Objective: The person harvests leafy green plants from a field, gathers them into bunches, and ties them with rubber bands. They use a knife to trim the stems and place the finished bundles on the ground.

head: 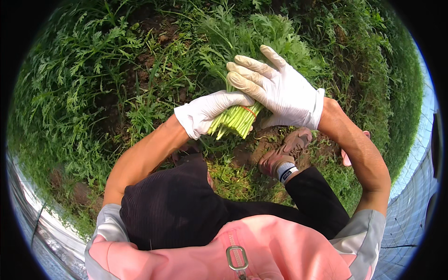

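A bunch of cut leafy greens [233, 120] lies across my left hand [213, 108], which wears a white glove and grips it with the thumb over the stems. The pale cut ends point down towards me, and an orange-red band [249, 110] circles the stems. Feathery leaves [266, 38] fan out at the far end. My right hand [283, 87], gloved too and yellowed at the fingers, rests flat over the bunch with its fingers extended and apart. It covers part of the stems and the left thumb's tip touches its edge.
Dense leafy plants [80, 73] grow on the left, with more rows [367, 70] on the right. Bare soil [147, 63] shows between them. My shoe [283, 148] stands on the ground below the hands, near my bent knee [175, 203]. Translucent sheeting [409, 206] curves along the right edge.
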Available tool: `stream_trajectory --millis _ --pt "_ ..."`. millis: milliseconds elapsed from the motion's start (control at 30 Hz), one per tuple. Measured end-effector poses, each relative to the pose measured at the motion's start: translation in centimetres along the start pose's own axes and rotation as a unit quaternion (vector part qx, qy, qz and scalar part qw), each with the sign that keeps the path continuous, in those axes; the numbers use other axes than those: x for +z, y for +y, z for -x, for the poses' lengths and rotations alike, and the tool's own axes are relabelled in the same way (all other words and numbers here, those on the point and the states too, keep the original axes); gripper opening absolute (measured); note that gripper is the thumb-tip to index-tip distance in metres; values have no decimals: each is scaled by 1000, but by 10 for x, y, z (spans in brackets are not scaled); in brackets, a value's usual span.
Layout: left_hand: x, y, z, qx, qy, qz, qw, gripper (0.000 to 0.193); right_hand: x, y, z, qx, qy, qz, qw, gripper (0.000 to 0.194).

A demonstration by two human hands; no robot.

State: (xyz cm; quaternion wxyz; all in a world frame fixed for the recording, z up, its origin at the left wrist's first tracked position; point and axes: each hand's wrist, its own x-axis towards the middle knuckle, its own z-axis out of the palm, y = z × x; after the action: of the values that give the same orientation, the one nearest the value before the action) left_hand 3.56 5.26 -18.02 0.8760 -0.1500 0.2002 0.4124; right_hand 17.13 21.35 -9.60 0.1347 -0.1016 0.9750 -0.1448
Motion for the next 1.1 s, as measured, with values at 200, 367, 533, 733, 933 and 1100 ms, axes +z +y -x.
stream_trajectory --millis 200,367,533,733,933,1100 --pt "34 1 24 -79 60 -157 983 17 -17 -20 -13 -29 -36 44 998 112" --pt "55 -2 49 -37 63 -231 970 21 0 -34 -10 -22 60 -21 998 78" --pt "74 27 83 -71 21 -326 942 71 -5 -44 -9 35 163 -133 977 69" --pt "127 78 100 -104 -19 -383 918 138 -41 -56 5 171 236 -671 682 55" --pt "106 87 59 5 -30 -391 920 116 6 -35 1 103 351 -775 516 46" --pt "141 63 37 69 57 -578 811 67 19 -50 25 142 429 -762 463 32"
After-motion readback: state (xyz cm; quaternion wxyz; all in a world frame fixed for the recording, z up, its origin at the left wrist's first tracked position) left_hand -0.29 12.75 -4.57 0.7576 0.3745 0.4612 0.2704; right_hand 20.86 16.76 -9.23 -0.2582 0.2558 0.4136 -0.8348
